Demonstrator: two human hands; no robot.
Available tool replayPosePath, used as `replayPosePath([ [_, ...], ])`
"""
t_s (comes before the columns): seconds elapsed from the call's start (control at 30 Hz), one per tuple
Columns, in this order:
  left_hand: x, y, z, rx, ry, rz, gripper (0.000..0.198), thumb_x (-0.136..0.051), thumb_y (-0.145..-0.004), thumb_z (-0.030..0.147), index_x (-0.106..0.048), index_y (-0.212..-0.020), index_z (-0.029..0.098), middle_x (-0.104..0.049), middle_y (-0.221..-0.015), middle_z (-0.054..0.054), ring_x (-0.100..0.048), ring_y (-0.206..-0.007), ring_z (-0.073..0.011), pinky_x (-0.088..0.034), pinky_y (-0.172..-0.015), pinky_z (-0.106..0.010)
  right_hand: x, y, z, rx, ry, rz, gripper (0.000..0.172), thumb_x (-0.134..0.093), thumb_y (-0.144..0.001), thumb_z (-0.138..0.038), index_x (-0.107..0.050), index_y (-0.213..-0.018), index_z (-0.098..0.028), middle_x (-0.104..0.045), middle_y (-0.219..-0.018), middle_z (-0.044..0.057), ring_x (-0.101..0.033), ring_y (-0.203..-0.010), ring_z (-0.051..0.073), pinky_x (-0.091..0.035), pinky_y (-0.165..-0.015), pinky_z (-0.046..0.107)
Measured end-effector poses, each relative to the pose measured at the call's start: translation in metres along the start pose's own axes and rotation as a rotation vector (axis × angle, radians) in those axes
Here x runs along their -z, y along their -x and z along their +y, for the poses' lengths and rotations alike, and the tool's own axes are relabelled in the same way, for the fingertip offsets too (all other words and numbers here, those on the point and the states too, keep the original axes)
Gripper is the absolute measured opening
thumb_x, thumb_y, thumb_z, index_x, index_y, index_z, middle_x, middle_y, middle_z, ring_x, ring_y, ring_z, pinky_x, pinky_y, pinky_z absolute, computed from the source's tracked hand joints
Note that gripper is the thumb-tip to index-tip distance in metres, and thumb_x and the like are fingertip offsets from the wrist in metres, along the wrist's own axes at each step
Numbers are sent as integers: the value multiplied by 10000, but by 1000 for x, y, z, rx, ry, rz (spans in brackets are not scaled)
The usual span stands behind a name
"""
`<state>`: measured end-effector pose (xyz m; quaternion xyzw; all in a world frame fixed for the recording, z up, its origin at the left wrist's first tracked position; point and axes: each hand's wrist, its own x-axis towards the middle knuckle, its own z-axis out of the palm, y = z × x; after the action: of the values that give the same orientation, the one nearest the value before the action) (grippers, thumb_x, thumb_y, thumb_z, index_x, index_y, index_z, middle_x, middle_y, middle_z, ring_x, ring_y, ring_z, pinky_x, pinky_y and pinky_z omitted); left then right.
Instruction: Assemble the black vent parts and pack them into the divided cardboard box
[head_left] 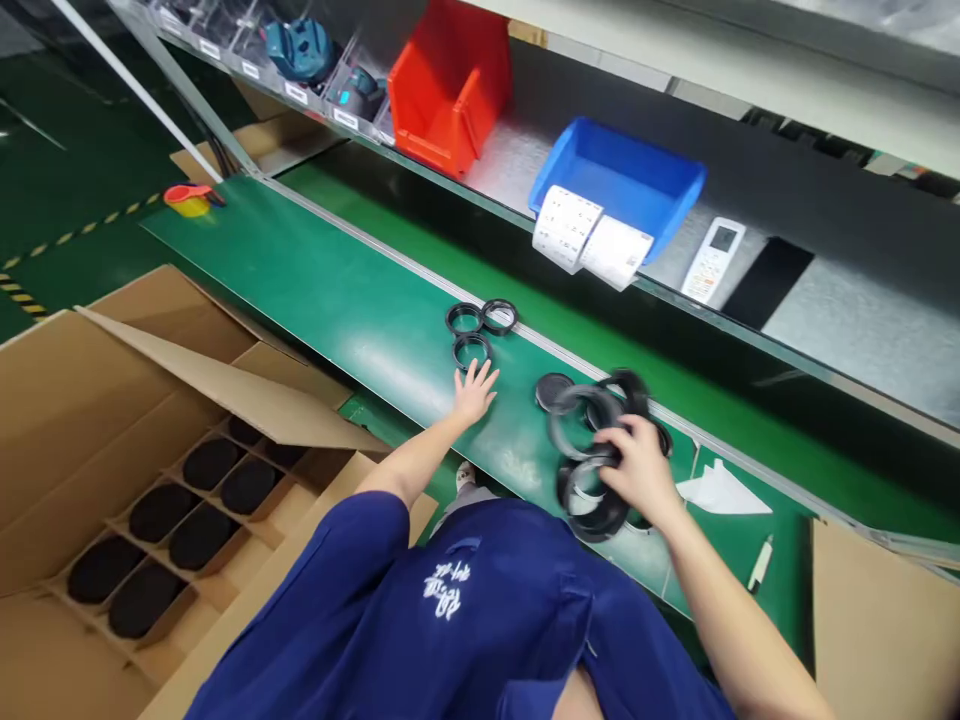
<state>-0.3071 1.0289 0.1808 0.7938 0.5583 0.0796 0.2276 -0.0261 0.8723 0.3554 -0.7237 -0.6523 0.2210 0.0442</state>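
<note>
Three black rings [464, 319] lie touching in a small cluster on the green bench top [352, 290]. My left hand [475, 393] rests by the nearest ring, its fingers spread and touching or almost touching the rim. Over a second group of rings, my right hand [637, 465] grips several black rings [585, 420], blurred by motion; how many it holds I cannot tell. More rings lie beneath and around that hand, partly hidden by it. A round black disc [553, 391] sits just left of this group.
An open carton [285, 400] with dividers holds several round black pieces [212, 463] at lower left. On the shelf are a red bin [450, 95], a blue tray [622, 175] with paper labels, and a remote control [714, 260]. A pen-like cutter [760, 564] and white sheet [724, 492] lie at right.
</note>
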Motion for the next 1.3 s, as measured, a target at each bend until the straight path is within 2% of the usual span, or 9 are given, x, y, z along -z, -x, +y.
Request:
replayPosePath([
  [0.13,32,-9,-64,91,-77,-164,584,-378,-1037,264,-363,-1621,283,-264,-1723,-56,-62,-1615,-329,69,-1230,-714,-73,-82,-94,160,-56,-290,404,-731,-718,-160,-680,-1101,-277,-441,-1401,74,-696,-1017,233,-548,-917,359],
  [0.27,52,-8,-108,198,-68,-175,591,-345,-1033,240,-367,-1622,283,-237,-1732,-33,-21,-1619,-326,67,-1234,-715,-131,-148,-149,35,56,-304,421,-701,-790,-125,-641,-1192,-238,-440,-1382,114,-706,-890,190,-522,-845,315],
  [0.5,51,14,-138,413,93,0,618,-401,-1030,321,-330,-1633,205,-226,-1726,-137,-121,-1598,-383,-157,-1227,-721,-155,-186,-145,-114,37,-248,586,-743,-875,-233,-526,-1419,-214,-270,-1589,200,-678,-1132,263,-517,-980,355],
  [0.67,30,7,-135,356,321,27,656,-454,-993,312,-350,-1605,100,-145,-1734,-194,-169,-1606,-315,-225,-1291,-481,-153,-179,-127,-100,-102,-284,872,-814,-846,-406,-377,-1593,-303,5,-1720,193,-490,-1407,385,-486,-1095,476],
  [0.77,26,-12,-129,348,443,29,684,-434,-1011,355,-295,-1621,80,-32,-1741,-213,-90,-1620,-293,-178,-1300,-432,-145,-159,-101,5,-190,-182,751,-735,-910,-362,-409,-1581,-276,-56,-1726,158,-441,-1454,350,-466,-1135,458],
  [0.93,26,-23,-106,320,399,158,748,-468,-1005,436,-298,-1606,24,-97,-1714,-280,-81,-1617,-328,-130,-1306,-453,-117,-92,-9,53,-240,38,439,-614,-974,-273,-600,-1405,-191,-474,-1536,137,-501,-1386,239,-423,-1179,397],
  [1.07,18,3,-77,287,346,328,685,-533,-950,399,-436,-1515,25,-375,-1619,-285,-263,-1573,-347,-214,-1288,-510,-95,-24,98,-236,-189,256,367,-589,-939,-205,-677,-1294,-166,-608,-1368,154,-534,-1314,289,-415,-1177,455],
  [1.17,5,36,-49,182,328,391,618,-550,-927,395,-513,-1450,68,-516,-1526,-251,-428,-1482,-354,-308,-1252,-529,-98,19,169,-521,-189,329,375,-592,-910,-211,-682,-1264,-124,-619,-1304,190,-544,-1278,334,-428,-1147,476],
  [1.3,-19,79,-5,29,313,363,549,-510,-957,402,-563,-1398,80,-584,-1448,-244,-519,-1399,-349,-378,-1215,-527,-121,52,215,-739,-319,308,478,-628,-891,-283,-623,-1347,-139,-565,-1359,194,-522,-1315,337,-410,-1153,454],
])
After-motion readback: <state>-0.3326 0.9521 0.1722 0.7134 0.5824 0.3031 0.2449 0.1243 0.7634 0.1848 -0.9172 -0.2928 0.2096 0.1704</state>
